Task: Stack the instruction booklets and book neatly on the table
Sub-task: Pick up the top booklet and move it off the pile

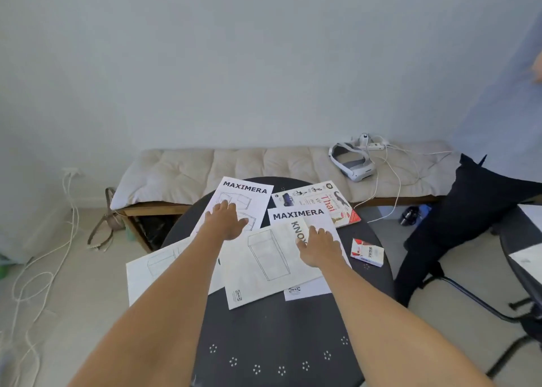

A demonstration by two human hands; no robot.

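Several white instruction booklets lie scattered on the round dark table [272,334]. My left hand [225,220] rests flat, fingers apart, on the far-left MAXIMERA booklet [249,194]. My right hand [318,247] lies flat, fingers apart, across the KNOX booklet [264,266] and a second MAXIMERA booklet [296,215] beneath it. Another booklet [149,272] hangs over the table's left edge, partly hidden by my left arm. A Thai book [325,200] with a white and red cover lies at the far right of the table, partly under the second MAXIMERA booklet.
A red and white cigarette pack [368,251] sits near the table's right edge. Behind the table runs a cushioned bench [223,163] with a white headset [353,160] and cables. A chair with dark cloth [475,210] stands at right. Cords trail over the floor at left.
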